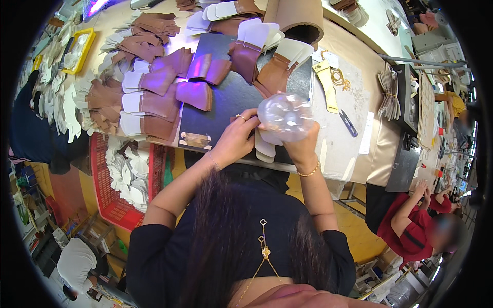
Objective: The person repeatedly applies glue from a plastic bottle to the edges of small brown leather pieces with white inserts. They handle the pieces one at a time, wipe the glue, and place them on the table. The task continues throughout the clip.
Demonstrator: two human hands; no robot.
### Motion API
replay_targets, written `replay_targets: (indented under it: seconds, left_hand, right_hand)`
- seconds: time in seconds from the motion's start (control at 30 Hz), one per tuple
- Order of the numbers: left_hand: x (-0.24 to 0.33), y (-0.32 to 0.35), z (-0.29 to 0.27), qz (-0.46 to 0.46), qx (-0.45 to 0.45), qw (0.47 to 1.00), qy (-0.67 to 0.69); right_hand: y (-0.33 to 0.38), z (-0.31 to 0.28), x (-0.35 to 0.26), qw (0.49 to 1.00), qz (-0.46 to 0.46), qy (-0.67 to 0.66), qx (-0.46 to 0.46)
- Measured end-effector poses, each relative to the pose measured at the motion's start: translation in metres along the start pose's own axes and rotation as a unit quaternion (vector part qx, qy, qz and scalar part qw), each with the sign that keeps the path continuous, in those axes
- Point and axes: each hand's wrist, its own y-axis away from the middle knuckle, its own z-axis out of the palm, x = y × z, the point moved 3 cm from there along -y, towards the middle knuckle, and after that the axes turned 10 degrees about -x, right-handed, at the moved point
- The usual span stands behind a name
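My right hand (302, 145) is wrapped round a clear plastic bottle (287, 115), whose round base faces up at me. Beside it, my left hand (237, 134) has its fingers curled in, with the fingertips partly behind the bottle; what they grip is hidden. Pale rounded ends of cut pieces (265, 150) show between my hands, at the table's near edge. Just beyond the bottle, brown leather pieces with white ends (280, 69) lie fanned on a dark mat (203, 127).
Stacks of brown and white pieces (149, 100) cover the table's left side. To the right lie a yellow strip (325, 84) and small snips (348, 123). A cardboard tube (294, 20) lies at the back. A red basket (120, 210) stands lower left; a person in red (411, 226) sits right.
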Motion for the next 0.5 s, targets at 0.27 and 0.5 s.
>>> replay_targets:
  seconds: [0.27,0.5]
  left_hand:
    - [0.003,0.000,0.004,0.041,-0.022,0.998,-0.052]
    - [0.009,0.003,0.009,0.050,-0.031,0.996,-0.065]
  right_hand:
    - [0.024,-0.051,0.049,0.973,0.110,0.054,0.196]
    - [0.041,-0.067,0.039,0.954,0.158,-0.080,0.241]
